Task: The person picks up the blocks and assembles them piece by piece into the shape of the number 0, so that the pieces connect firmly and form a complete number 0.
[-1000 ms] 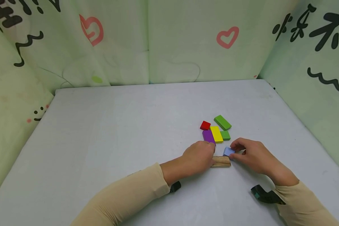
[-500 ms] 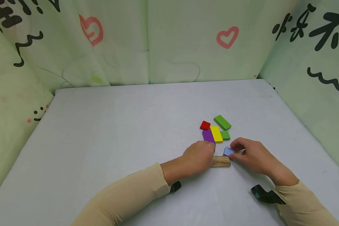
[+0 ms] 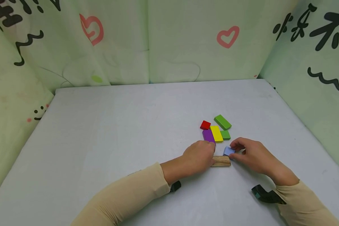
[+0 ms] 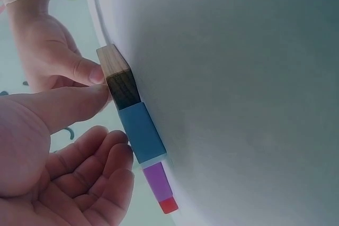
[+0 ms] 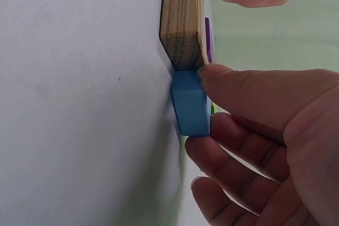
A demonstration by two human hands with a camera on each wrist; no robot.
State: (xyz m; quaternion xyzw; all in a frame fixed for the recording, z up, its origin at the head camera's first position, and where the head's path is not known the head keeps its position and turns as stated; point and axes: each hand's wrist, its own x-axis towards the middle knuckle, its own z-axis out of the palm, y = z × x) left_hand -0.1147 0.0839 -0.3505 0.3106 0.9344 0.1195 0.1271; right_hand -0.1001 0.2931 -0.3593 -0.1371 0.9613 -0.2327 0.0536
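Note:
My left hand (image 3: 199, 157) bends over the left end of a wooden block (image 3: 221, 161). In the left wrist view its thumb lies by the wood and its curled fingers by a blue block (image 4: 142, 132) just behind, which this hand hides from the head view. My right hand (image 3: 251, 155) pinches a light blue block (image 3: 228, 151) standing against the wooden block's right end. The right wrist view shows the thumb where wood and blue meet, with fingertips at the block's far end. Close behind lie a purple block (image 3: 208, 136) and a yellow block (image 3: 216, 134).
A red block (image 3: 205, 125), a small green block (image 3: 225, 135) and a longer green block (image 3: 222, 122) lie farther back on the white table (image 3: 115, 131). A pale green printed curtain (image 3: 172, 47) borders the table at the back and sides.

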